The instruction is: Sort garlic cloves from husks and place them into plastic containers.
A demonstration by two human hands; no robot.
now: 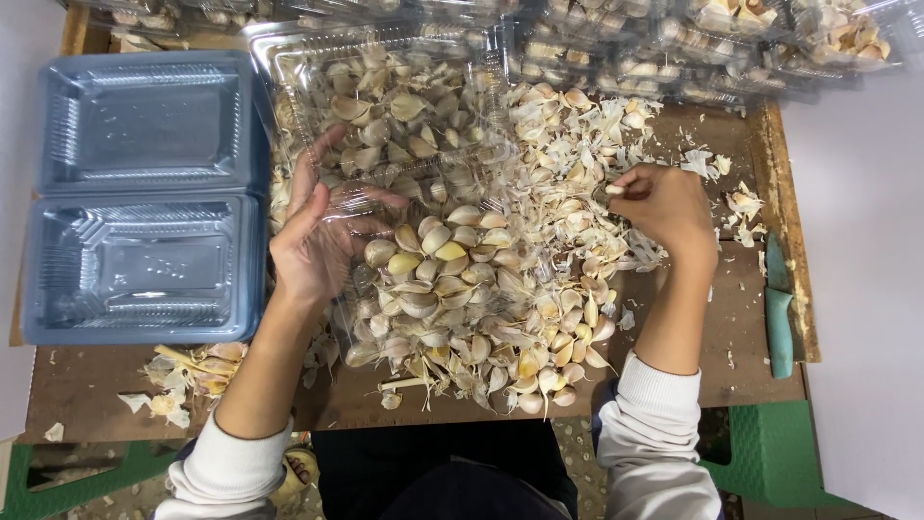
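Clamshell point(385, 125) open, holding garlic cloves point(433, 260) | left hand point(318, 236) gripping it | right hand point(664, 207) pinching clove

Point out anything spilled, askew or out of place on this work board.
Garlic cloves and papery skins lie loose across the wooden board, outside the clear clamshell tray that the left hand holds. A small heap of stems and skins sits apart near the board's left front edge.
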